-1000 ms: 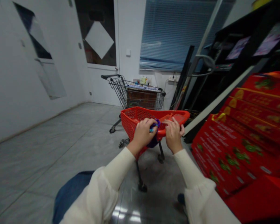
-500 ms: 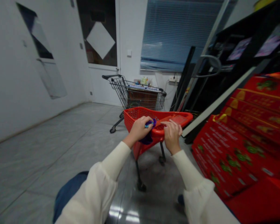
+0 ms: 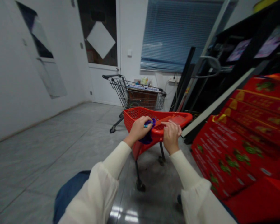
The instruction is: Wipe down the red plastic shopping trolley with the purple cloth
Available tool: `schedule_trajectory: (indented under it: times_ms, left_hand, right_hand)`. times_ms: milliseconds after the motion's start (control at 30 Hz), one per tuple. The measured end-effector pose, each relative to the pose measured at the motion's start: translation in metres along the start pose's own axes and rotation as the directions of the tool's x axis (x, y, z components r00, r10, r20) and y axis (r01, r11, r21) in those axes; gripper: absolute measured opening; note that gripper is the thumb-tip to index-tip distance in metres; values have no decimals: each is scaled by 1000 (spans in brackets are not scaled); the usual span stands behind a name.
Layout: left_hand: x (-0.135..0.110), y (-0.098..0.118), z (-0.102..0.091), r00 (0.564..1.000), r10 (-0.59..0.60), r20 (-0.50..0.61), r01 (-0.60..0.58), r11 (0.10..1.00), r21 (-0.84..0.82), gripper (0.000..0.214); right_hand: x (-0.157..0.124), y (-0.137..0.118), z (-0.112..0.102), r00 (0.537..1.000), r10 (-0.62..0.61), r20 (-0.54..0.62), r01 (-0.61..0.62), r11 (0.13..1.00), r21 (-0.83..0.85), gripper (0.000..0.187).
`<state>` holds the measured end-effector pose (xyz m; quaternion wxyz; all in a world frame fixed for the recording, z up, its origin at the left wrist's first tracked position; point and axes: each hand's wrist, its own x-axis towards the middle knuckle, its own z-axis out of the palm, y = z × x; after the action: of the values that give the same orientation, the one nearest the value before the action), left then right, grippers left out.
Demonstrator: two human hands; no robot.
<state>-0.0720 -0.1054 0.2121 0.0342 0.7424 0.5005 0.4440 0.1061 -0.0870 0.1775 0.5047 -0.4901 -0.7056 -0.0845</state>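
A small red plastic shopping cart (image 3: 135, 115) stands on the tiled floor in front of me. My left hand (image 3: 140, 129) is closed around its red handle bar (image 3: 158, 133), and it also grips a purple and blue thing (image 3: 148, 137) pressed against the bar. My right hand (image 3: 170, 134) is closed on the same bar a little to the right, fingers curled over the top. Both arms wear cream sleeves.
A metal shopping cart (image 3: 140, 95) with goods stands behind the red one, near a white door (image 3: 102, 84). Stacked red cartons (image 3: 242, 130) line the right side. Dark shelving (image 3: 235, 59) rises behind them. Grey tiled floor (image 3: 49, 140) spreads to the left.
The red cart and my hands have shifted slightly up and away in view over the second. Both hands kept their grip on the handle bar.
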Motion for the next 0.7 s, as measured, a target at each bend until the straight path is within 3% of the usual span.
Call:
schedule_trajectory:
  times_ms: [133, 267, 367, 467, 567, 700]
  left_hand:
    - [7, -7, -3, 996, -88, -8, 88, 995, 44, 14]
    - [1, 11, -12, 998, 45, 49, -46, 999, 14, 16]
    - [-1, 7, -18, 998, 54, 42, -55, 998, 12, 16]
    - [6, -15, -22, 999, -21, 44, 19, 999, 51, 16]
    - [15, -28, -26, 995, -84, 52, 79, 991, 106, 17]
    - [12, -6, -27, 993, -110, 47, 100, 979, 178, 19]
  right_hand:
    - [-2, -11, 8, 997, 23, -69, -22, 1000, 16, 41]
    - [-7, -26, 14, 995, 40, -92, -41, 999, -11, 41]
    - [-4, -27, 8, 1000, -10, -13, 9, 998, -55, 40]
    - [11, -8, -4, 988, -118, 99, 127, 988, -85, 40]
    - [32, 20, -9, 988, -132, 81, 144, 975, -169, 41]
    - [43, 41, -1, 979, -159, 126, 181, 965, -187, 40]
